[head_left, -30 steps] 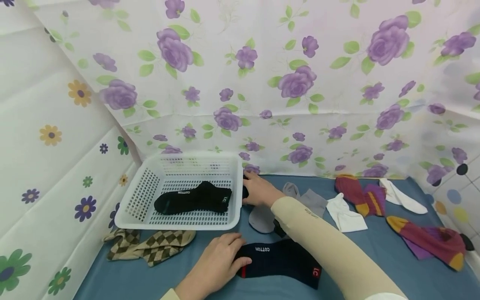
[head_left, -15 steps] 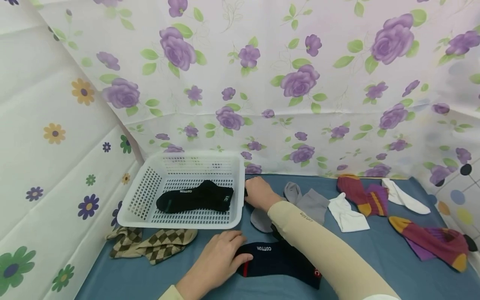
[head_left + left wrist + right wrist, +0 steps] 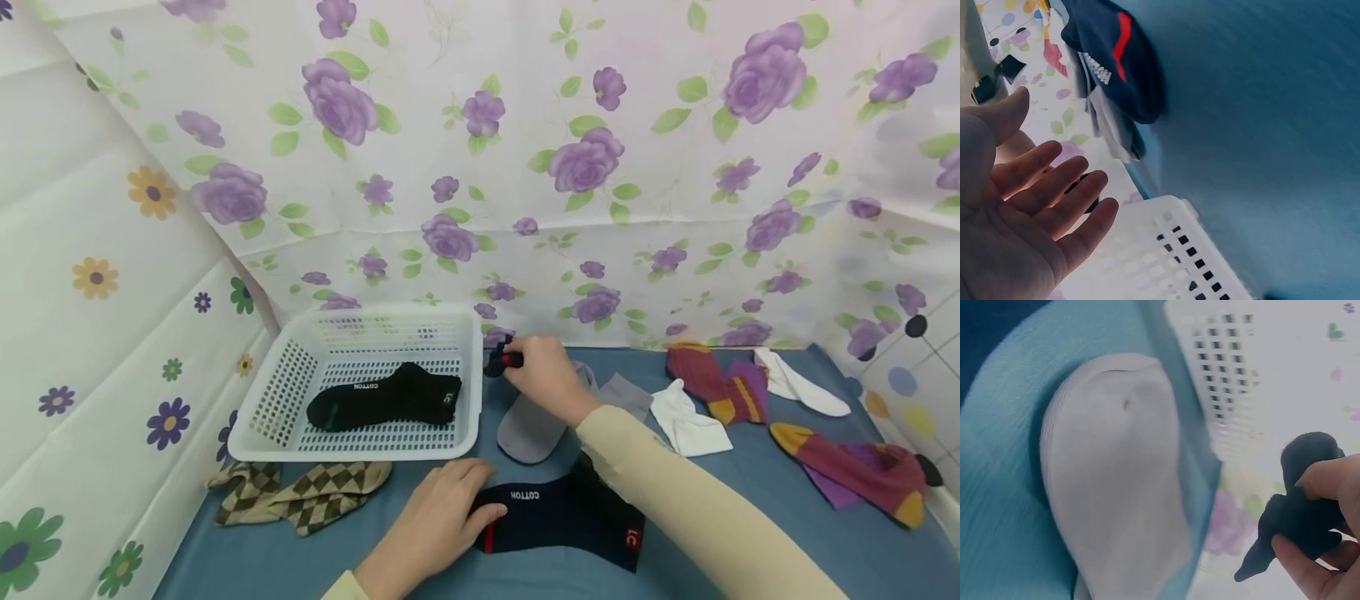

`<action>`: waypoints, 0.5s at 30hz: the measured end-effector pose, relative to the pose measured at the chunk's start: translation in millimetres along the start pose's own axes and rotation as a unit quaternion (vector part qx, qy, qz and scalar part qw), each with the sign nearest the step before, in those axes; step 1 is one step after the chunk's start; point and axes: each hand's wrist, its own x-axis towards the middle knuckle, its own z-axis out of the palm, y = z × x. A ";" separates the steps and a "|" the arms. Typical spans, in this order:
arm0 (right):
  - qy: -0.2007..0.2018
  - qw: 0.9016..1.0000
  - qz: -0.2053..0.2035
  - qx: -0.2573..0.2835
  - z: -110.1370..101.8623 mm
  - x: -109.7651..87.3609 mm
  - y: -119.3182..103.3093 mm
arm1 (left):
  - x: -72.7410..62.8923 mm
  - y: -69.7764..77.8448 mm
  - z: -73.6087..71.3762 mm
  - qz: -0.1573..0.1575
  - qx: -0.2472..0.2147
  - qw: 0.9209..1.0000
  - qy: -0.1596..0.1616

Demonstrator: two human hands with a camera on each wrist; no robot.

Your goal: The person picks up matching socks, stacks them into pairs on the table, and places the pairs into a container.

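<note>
My right hand point(image 3: 551, 375) pinches a bunched dark sock point(image 3: 497, 362) with a bit of red on it, just right of the basket. In the right wrist view, the thumb and fingers grip this crumpled sock point(image 3: 1307, 512), raised beside a grey sock point(image 3: 1116, 475). My left hand point(image 3: 442, 517) is beside the toe of a navy sock point(image 3: 555, 521) with a red stripe and "COTTON" lettering. In the left wrist view, the left hand's relaxed fingers point(image 3: 1063, 187) hold nothing. Whether its thumb touches the navy sock is unclear. My right sleeve partly covers dark fabric beside the navy sock.
A white perforated basket point(image 3: 360, 455) holds a black sock point(image 3: 390, 398). Brown argyle socks point(image 3: 322, 492) lie in front of it. To the right are white socks point(image 3: 688, 425) and maroon-purple socks point(image 3: 862, 475). A floral sheet point(image 3: 525, 167) stands behind the blue tabletop point(image 3: 247, 567).
My right hand has shifted slightly right from the basket's side, bringing the dark sock into sight in its fingers. More of the grey sock shows. The left hand stays put.
</note>
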 end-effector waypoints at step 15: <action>0.052 0.994 -0.045 0.084 -51.8 -103.4 22.8 | 22.3 26.1 -3.8 -0.066 -0.080 0.995 -0.001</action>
